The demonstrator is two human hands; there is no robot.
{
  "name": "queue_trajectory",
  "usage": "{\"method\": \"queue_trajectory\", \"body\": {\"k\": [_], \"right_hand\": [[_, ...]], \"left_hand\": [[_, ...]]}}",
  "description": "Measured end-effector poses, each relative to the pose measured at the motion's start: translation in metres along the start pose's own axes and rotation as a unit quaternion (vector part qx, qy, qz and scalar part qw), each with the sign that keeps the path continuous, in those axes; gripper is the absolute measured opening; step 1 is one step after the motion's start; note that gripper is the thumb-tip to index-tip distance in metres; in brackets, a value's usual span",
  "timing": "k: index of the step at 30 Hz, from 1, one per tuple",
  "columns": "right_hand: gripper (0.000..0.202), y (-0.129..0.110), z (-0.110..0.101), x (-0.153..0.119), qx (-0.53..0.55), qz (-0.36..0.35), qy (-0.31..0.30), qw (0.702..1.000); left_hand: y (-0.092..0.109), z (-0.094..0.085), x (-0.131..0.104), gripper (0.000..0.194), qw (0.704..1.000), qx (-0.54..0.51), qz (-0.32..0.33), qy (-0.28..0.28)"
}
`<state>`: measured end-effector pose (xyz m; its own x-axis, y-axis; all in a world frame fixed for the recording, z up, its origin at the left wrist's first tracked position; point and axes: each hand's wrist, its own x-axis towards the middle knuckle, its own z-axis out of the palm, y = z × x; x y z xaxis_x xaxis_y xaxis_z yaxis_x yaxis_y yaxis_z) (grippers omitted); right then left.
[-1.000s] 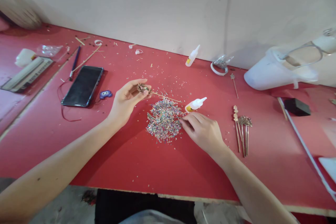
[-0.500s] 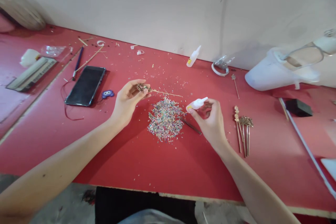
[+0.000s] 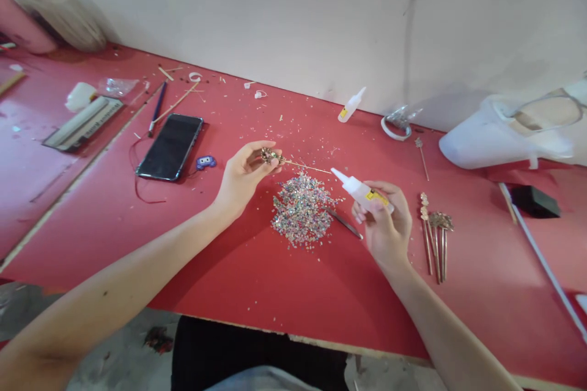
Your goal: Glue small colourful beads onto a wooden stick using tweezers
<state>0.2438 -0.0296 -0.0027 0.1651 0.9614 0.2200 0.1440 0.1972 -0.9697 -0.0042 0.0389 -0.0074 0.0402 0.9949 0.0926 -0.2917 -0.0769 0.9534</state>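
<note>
Turned leftward since the earlier frame: white, yellow-labelled plastic bottle point(image 3: 360, 190) | right hand point(image 3: 389, 232): fingers closed round it | left hand point(image 3: 243, 176): pinching bronze-coloured, ornate-headed stick point(image 3: 266, 154) by its head, stem running rightward, tip near nozzle

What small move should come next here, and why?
Probably move the right hand leftward, bringing the nozzle of the bottle to the decorated head of the stick in the left hand. The nozzle points roughly that way, but in this view it sits by the stick's thin end, short of the head.
</note>
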Motion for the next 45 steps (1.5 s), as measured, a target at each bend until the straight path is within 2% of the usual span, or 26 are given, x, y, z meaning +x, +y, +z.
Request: {"method": "queue_trajectory", "body": {"k": [3, 9, 14, 20, 25, 28, 31, 36, 39, 42, 45], "right_hand": [[0.031, -0.009, 0.007, 0.002, 0.057, 0.046, -0.011, 0.997], [0.047, -0.022, 0.024, 0.014, 0.136, 0.139, -0.106, 0.975], [0.042, -0.011, 0.040, 0.020, 0.092, 0.155, -0.174, 0.968], [0.040, -0.008, 0.037, 0.015, 0.010, 0.108, -0.276, 0.955], [0.034, -0.019, 0.031, 0.009, 0.014, 0.089, -0.395, 0.914], [0.031, -0.023, 0.029, 0.008, 0.022, 0.083, -0.441, 0.894], [0.030, -0.021, 0.025, 0.008, 0.009, 0.074, -0.431, 0.899], [0.035, -0.007, 0.017, 0.011, 0.038, 0.051, -0.316, 0.946], [0.038, -0.002, 0.019, 0.009, 0.069, 0.051, -0.277, 0.957], [0.041, -0.003, 0.029, 0.005, 0.105, 0.042, -0.274, 0.955], [0.039, -0.007, 0.041, -0.001, 0.122, 0.030, -0.318, 0.940]], "left_hand": [[0.000, 0.000, 0.001, 0.026, 1.000, -0.009, -0.001, 0.005], [0.000, 0.000, 0.003, 0.025, 0.999, -0.036, -0.008, 0.012], [0.000, 0.001, 0.003, 0.024, 0.999, -0.026, -0.013, 0.014], [0.000, 0.000, 0.003, 0.025, 1.000, -0.027, -0.010, 0.012], [0.000, 0.001, 0.003, 0.025, 1.000, -0.025, -0.011, 0.010], [0.000, 0.000, 0.003, 0.024, 1.000, -0.025, -0.009, 0.007], [0.000, 0.000, 0.003, 0.024, 1.000, -0.017, -0.010, 0.001], [0.000, 0.000, 0.002, 0.024, 1.000, -0.016, -0.005, -0.001], [0.000, 0.001, 0.001, 0.024, 1.000, -0.020, -0.011, 0.002], [0.001, 0.002, 0.000, 0.025, 1.000, -0.021, -0.009, -0.001], [0.001, 0.003, 0.000, 0.025, 1.000, -0.014, -0.004, -0.008]]}}
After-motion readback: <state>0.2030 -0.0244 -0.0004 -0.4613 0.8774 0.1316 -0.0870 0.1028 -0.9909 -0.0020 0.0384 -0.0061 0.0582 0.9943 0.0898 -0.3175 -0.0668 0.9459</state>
